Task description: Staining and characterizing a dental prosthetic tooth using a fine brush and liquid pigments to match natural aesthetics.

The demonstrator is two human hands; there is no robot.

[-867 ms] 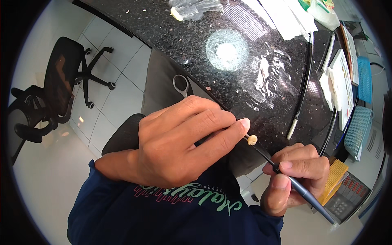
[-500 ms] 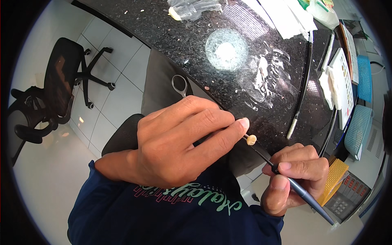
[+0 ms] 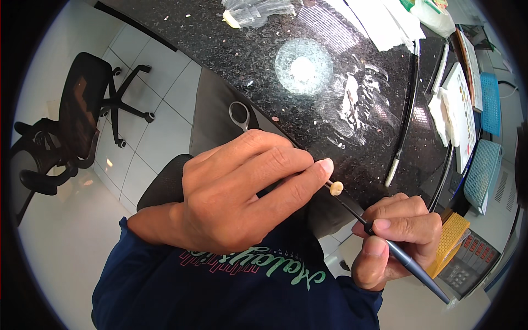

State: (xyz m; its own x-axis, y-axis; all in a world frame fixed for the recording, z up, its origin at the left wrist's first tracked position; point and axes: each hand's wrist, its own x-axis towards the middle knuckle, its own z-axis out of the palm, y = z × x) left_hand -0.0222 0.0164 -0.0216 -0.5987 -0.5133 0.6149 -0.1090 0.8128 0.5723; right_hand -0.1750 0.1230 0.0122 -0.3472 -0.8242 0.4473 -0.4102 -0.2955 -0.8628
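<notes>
My left hand (image 3: 247, 192) is closed round ring-handled forceps (image 3: 240, 116). One finger ring shows behind the knuckles, and the slim tip comes out past my fingertips. At that tip sits a small cream-coloured, tooth-shaped crown (image 3: 336, 188). My right hand (image 3: 399, 236) pinches a slim brush (image 3: 410, 261) with a blue-grey handle between thumb and fingers. The brush's thin dark end reaches up and left to the crown, touching it or very close to it. Most of the forceps is hidden under my left hand.
Beyond my hands lies a black speckled worktop (image 3: 236, 60) with a round light spot and white smears. A black cable (image 3: 410, 110) crosses it. Blue baskets (image 3: 484, 170), a yellow basket (image 3: 448, 242) and a white palette card (image 3: 459, 115) line the right. An office chair (image 3: 85, 104) stands left.
Both hands, the forceps, crown and brush keep nearly the same pose. The whole view has shifted very slightly; nothing has been taken up or let go.
</notes>
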